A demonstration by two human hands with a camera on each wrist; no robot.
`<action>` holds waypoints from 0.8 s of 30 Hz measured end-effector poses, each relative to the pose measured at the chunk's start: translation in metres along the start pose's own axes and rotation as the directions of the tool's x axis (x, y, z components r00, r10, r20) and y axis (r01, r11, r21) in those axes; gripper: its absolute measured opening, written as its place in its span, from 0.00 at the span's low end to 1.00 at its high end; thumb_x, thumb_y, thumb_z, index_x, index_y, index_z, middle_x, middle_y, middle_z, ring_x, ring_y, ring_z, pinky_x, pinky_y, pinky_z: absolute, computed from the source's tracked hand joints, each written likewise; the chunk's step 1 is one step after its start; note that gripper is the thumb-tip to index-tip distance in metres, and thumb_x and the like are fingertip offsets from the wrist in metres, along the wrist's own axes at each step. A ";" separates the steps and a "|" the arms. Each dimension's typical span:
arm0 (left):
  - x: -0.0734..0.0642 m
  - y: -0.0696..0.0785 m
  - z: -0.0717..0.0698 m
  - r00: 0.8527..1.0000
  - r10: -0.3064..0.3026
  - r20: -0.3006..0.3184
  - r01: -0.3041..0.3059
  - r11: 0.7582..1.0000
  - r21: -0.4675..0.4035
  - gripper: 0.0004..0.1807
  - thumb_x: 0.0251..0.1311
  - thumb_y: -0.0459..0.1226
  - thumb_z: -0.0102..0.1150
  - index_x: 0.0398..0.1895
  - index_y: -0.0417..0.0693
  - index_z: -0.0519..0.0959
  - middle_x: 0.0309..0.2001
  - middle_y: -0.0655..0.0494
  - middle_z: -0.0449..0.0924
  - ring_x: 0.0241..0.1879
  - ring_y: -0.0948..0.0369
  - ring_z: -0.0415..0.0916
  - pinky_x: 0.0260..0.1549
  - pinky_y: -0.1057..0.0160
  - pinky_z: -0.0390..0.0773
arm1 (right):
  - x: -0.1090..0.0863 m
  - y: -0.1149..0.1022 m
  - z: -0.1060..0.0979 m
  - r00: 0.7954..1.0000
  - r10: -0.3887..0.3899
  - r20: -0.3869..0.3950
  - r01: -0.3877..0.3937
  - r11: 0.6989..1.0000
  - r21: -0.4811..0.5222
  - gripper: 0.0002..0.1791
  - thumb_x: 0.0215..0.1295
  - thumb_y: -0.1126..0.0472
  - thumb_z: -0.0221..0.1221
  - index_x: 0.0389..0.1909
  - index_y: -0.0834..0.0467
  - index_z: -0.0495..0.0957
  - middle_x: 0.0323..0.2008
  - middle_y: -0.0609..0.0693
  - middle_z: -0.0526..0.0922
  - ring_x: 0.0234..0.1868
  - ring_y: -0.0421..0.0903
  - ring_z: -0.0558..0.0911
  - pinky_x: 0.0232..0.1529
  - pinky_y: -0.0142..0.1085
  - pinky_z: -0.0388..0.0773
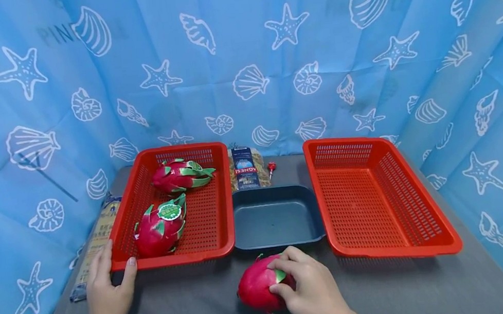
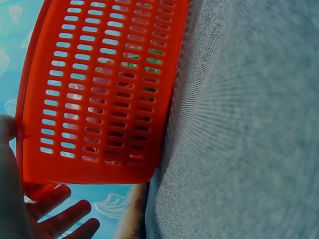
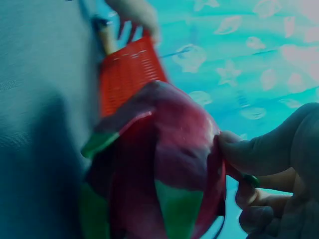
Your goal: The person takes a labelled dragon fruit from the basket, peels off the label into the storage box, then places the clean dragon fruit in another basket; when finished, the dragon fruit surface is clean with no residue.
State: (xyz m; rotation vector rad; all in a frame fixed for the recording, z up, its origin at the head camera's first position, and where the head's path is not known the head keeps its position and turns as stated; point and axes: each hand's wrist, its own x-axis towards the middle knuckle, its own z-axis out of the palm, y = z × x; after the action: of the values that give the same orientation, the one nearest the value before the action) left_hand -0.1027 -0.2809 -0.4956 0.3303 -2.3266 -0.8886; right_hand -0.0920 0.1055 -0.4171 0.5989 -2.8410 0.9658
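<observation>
So, here's the right hand at the near side of the table, and its thumb and fingers are clamped on the dragon fruit, pinching it on its right side by a green-tipped scale. That fruit is just near of the tray, between the left basket and the right basket. Resting or raised? Cannot tell from these views.

Over on the left, the left hand is at the near left corner of its basket: thumb at the near rim, fingers apart and fairly straight past the corner, no clamp there, more a steadying touch, I'd judge. Inside lie a far fruit and a near fruit, the near one wearing a round label. At the far side, the packet lies beyond the tray, the lollipop to its right.

The step in hand looks like handling this one fruit on its own: pinch made, release not yet. The next move calls, I'd say, for a firm, unhurried lift, high enough for those scales to clear the tray and the basket rims. With the hold all on one side, the weight could roll; a fuller wrap would help.
</observation>
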 end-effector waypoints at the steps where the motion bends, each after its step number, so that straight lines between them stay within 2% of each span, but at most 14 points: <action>1: 0.000 0.000 0.000 1.000 0.000 0.001 0.000 1.000 0.001 0.40 0.63 0.40 0.67 0.78 0.45 0.64 0.69 0.38 0.67 0.65 0.40 0.67 0.49 0.29 0.75 | 0.001 0.002 0.005 1.000 -0.004 -0.002 0.004 1.000 -0.009 0.17 0.51 0.58 0.78 0.43 0.50 0.89 0.37 0.35 0.75 0.35 0.35 0.74 0.32 0.31 0.78; 5: 0.001 0.001 -0.002 1.000 0.004 0.008 -0.004 1.000 0.003 0.39 0.63 0.40 0.66 0.77 0.44 0.65 0.69 0.37 0.67 0.65 0.38 0.66 0.49 0.28 0.74 | 0.006 0.008 0.020 0.999 -0.038 -0.016 0.037 0.999 -0.037 0.17 0.51 0.60 0.78 0.44 0.52 0.88 0.38 0.37 0.74 0.36 0.35 0.75 0.32 0.32 0.77; 10: 0.002 0.005 -0.008 1.000 0.026 0.011 -0.026 1.000 0.016 0.37 0.62 0.40 0.66 0.74 0.39 0.68 0.67 0.36 0.67 0.63 0.37 0.66 0.52 0.28 0.72 | 0.010 0.010 0.026 0.997 -0.075 -0.016 0.074 0.996 -0.051 0.16 0.52 0.61 0.77 0.43 0.52 0.88 0.38 0.38 0.73 0.35 0.35 0.74 0.32 0.32 0.76; 14: 0.001 0.017 -0.018 0.999 0.049 -0.003 -0.048 0.994 0.096 0.38 0.58 0.40 0.68 0.72 0.37 0.70 0.67 0.36 0.67 0.64 0.37 0.63 0.54 0.28 0.71 | 0.011 0.010 0.025 0.997 -0.072 0.011 0.073 0.997 -0.039 0.16 0.54 0.61 0.76 0.45 0.52 0.88 0.38 0.38 0.73 0.36 0.35 0.73 0.33 0.31 0.75; 16: 0.000 0.027 -0.024 0.996 0.085 -0.017 -0.082 0.988 0.132 0.38 0.55 0.40 0.69 0.70 0.36 0.72 0.67 0.35 0.68 0.63 0.36 0.63 0.52 0.28 0.71 | 0.012 0.011 0.025 0.997 -0.069 0.028 0.070 0.997 -0.018 0.16 0.55 0.60 0.76 0.45 0.52 0.88 0.38 0.38 0.73 0.36 0.36 0.73 0.33 0.31 0.76; 19: -0.001 0.045 -0.033 0.982 0.184 -0.035 -0.178 0.976 0.125 0.36 0.52 0.39 0.69 0.67 0.36 0.75 0.64 0.35 0.71 0.61 0.35 0.65 0.52 0.29 0.70 | 0.013 0.013 0.024 0.997 -0.064 0.046 0.063 0.998 0.014 0.16 0.56 0.60 0.76 0.46 0.53 0.88 0.38 0.38 0.73 0.37 0.36 0.73 0.34 0.31 0.77; 21: -0.001 0.059 -0.036 0.963 0.266 -0.033 -0.263 0.962 0.074 0.34 0.52 0.39 0.68 0.64 0.34 0.76 0.62 0.34 0.74 0.59 0.35 0.68 0.55 0.32 0.70 | 0.013 0.014 0.024 0.997 -0.059 0.049 0.058 0.998 0.033 0.16 0.56 0.60 0.76 0.46 0.53 0.88 0.39 0.39 0.74 0.38 0.37 0.74 0.35 0.31 0.78; 24: -0.004 0.082 -0.036 0.935 0.355 -0.005 -0.355 0.935 -0.018 0.33 0.53 0.39 0.68 0.64 0.37 0.78 0.59 0.37 0.77 0.57 0.39 0.72 0.65 0.55 0.68 | 0.013 0.016 0.023 0.998 -0.053 0.044 0.051 0.997 0.050 0.18 0.56 0.60 0.76 0.48 0.53 0.88 0.40 0.39 0.76 0.41 0.37 0.75 0.38 0.32 0.80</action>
State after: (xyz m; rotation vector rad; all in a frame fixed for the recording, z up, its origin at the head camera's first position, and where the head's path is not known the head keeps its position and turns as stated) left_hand -0.0778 -0.2363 -0.4220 -0.0991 -2.2748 -0.7276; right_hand -0.1095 0.0986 -0.4422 0.7050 -2.8326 1.0280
